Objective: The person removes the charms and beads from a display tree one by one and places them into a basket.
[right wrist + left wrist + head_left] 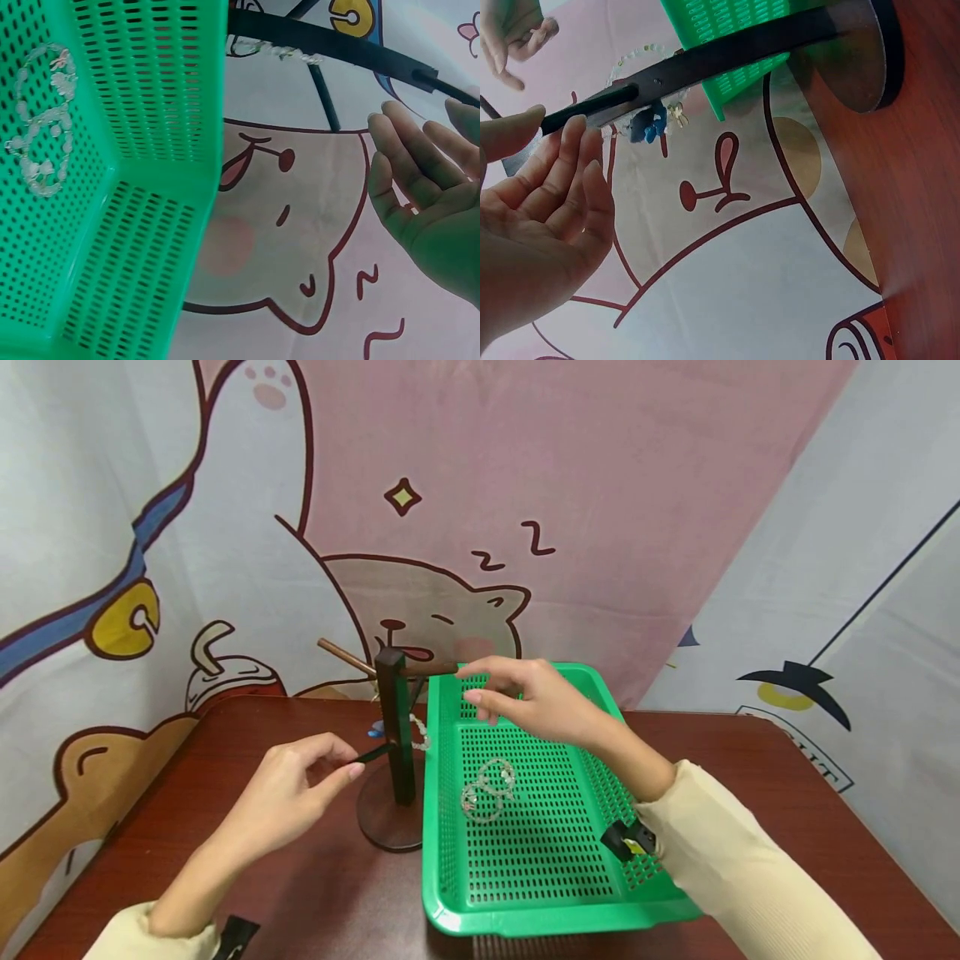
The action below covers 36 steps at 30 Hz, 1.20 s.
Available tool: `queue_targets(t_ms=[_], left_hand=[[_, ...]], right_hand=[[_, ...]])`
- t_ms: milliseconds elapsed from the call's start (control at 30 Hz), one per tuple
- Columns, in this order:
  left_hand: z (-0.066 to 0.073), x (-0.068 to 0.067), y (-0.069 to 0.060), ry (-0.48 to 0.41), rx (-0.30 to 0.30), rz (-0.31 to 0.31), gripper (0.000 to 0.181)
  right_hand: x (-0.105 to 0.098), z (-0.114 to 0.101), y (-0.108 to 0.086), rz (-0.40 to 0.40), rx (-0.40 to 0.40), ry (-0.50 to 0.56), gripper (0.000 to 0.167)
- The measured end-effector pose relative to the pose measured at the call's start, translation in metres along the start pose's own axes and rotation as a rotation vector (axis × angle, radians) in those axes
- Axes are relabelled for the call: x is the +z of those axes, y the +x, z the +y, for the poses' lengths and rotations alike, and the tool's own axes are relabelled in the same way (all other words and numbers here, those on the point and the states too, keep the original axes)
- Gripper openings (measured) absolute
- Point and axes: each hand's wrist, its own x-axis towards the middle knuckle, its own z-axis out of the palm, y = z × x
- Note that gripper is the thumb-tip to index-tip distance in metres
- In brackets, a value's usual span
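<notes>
A dark display stand (395, 727) with a round base (392, 822) and side pegs stands left of the green basket. My left hand (292, 793) pinches the lower dark peg (592, 109) between thumb and forefinger. By the end of the upper peg (431, 668) is my right hand (536, 697), forefinger at the tip and thumb apart from it; whether they touch is unclear. A pale beaded bracelet (641, 58) with blue charms (654, 124) hangs on the stand's far side. Two clear beaded bracelets (482, 803) (497, 775) lie inside the basket.
The green perforated basket (442, 893) stands on the reddish-brown table (322, 893), close to the stand's right side. Behind the table hangs a cartoon-printed cloth (600, 510). Another brown peg (347, 657) juts from the stand to the back left.
</notes>
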Motion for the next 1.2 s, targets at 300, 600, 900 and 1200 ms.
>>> queue_targets(t_ms=[300,600,900,1200], left_hand=[[-0.008,-0.006,0.001,-0.01,0.026,0.002,0.005],[-0.015,-0.015,0.005,0.022,0.055,-0.016,0.004],[-0.022,-0.024,0.013,0.023,0.038,-0.073,0.006],[-0.031,-0.029,0.023,-0.01,-0.034,-0.158,0.009]], right_hand=[[0.008,0.017,-0.012,-0.084,0.067,0.023,0.025],[0.014,0.031,-0.022,-0.13,0.132,0.027,0.026],[0.016,0.039,-0.026,-0.153,0.151,0.047,0.026],[0.02,0.044,-0.03,-0.176,0.156,0.05,0.026]])
